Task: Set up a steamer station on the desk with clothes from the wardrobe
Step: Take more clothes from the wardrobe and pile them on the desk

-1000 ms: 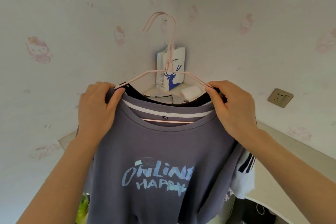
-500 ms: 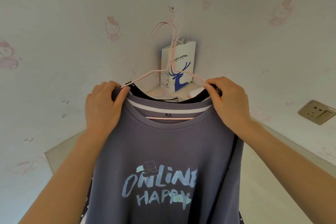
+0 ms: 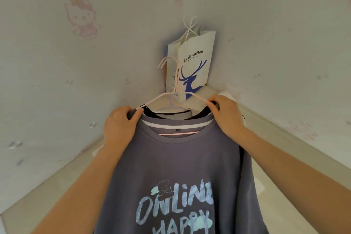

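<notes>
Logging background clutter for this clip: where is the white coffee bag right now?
In the head view, the white coffee bag sits in the wall corner at centre, just behind the pink hangers carrying the grey T-shirt.

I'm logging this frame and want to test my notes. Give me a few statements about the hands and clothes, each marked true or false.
1. The left hand and the right hand each grip the T-shirt at a shoulder. True.
2. Nothing shows inside the T-shirt's collar. False: the bar of a pink hanger shows there.
3. A paper bag with a blue deer stands in the wall corner behind the T-shirt. True.
4. The T-shirt lies spread flat. False: it hangs upright, held above the desk.
</notes>
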Available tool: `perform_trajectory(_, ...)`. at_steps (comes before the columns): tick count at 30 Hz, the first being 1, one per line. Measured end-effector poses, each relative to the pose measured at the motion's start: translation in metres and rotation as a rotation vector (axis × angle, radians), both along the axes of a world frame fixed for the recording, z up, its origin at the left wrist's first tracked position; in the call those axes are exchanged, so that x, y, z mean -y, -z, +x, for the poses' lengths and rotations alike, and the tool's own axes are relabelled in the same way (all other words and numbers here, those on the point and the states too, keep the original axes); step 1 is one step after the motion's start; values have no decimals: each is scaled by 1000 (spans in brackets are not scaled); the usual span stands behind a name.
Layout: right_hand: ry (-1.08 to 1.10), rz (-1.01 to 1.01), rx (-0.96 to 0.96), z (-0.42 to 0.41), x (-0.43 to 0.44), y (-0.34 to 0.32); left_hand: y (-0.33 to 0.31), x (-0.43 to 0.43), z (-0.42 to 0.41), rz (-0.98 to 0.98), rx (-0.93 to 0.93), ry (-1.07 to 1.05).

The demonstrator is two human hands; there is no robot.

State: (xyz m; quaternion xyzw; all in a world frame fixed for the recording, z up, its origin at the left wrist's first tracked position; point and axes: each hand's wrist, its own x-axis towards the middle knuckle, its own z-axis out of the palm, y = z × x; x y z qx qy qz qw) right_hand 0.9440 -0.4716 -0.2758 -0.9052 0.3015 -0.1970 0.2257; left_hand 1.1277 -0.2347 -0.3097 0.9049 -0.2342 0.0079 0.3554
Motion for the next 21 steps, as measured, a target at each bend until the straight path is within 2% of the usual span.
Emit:
perform_trajectory(6, 112, 50, -157, 36, 22, 83, 72, 9, 36, 146, -443, -56)
perform_trajectory(9, 149, 124, -176, 44, 28, 111, 98, -3, 52, 147, -561, -25)
perform_trajectory(12, 119, 166, -195, 47, 30, 129, 107, -5, 51, 212, -440, 54)
perform_trajectory(16, 106, 157, -148, 50, 28, 139, 107, 1, 30, 146, -146, -65)
perform_trajectory(21, 84, 147, -85, 69, 46, 128, 104, 12, 41, 67, -33, -106)
